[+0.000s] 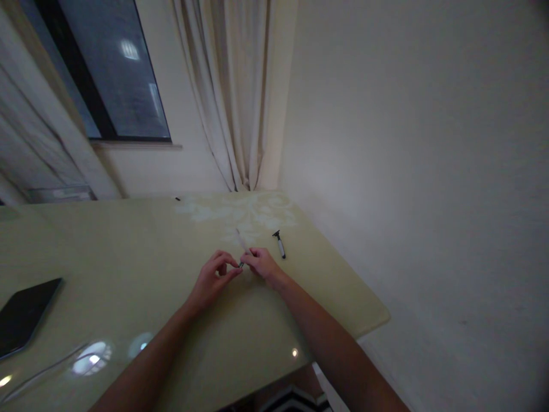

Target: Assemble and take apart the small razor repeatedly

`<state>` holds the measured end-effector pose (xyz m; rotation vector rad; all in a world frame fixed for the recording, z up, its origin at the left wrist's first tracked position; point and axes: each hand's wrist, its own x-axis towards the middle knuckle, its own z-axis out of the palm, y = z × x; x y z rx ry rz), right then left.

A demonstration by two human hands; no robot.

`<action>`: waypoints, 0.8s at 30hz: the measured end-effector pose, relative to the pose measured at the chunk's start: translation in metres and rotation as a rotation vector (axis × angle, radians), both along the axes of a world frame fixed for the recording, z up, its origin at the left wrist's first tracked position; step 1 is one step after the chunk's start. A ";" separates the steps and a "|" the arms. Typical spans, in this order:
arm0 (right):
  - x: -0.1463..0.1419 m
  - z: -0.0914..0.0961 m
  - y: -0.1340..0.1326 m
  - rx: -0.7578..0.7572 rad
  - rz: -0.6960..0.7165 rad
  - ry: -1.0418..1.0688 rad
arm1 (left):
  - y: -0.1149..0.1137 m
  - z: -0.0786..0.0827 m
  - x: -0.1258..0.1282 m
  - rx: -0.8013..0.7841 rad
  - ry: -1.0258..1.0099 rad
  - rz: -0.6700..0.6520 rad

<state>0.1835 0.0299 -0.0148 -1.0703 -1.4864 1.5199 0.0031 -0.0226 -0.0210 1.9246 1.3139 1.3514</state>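
Over the table my two hands meet, fingers pinched around a small dark piece (241, 265). My left hand (214, 276) grips one end of it between thumb and fingertips. My right hand (261, 264) is closed on its other side, partly covering it. A thin pale strip (242, 239) extends away from the fingers of my right hand; whether it joins the dark piece is hidden. Just right of that hand lies a razor (280, 246) with a grey and black handle, its head pointing away from me and touched by neither hand.
The glossy yellow-green table (128, 246) meets a wall (407, 171) on the right. A dark tablet-like slab (28, 315) lies at the left, with a pale cable (47, 366) nearer me. At the far edge is a tiny black object (177, 198), before curtains (240, 86).
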 end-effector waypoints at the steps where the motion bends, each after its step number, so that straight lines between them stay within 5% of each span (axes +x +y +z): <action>1: 0.000 0.001 0.000 0.003 0.018 -0.003 | 0.000 -0.001 -0.001 -0.011 -0.009 0.010; 10: 0.001 0.003 -0.001 0.104 0.113 -0.012 | 0.001 0.004 -0.002 -0.067 -0.075 -0.043; 16: 0.012 0.008 0.005 0.535 -0.114 -0.188 | 0.005 0.010 -0.018 -0.107 -0.164 0.141; 21: 0.022 0.015 0.004 0.889 -0.055 -0.406 | 0.007 0.014 -0.027 -0.105 -0.202 0.214; 24: 0.022 0.015 0.003 0.962 0.010 -0.527 | 0.006 0.017 -0.026 -0.093 -0.221 0.231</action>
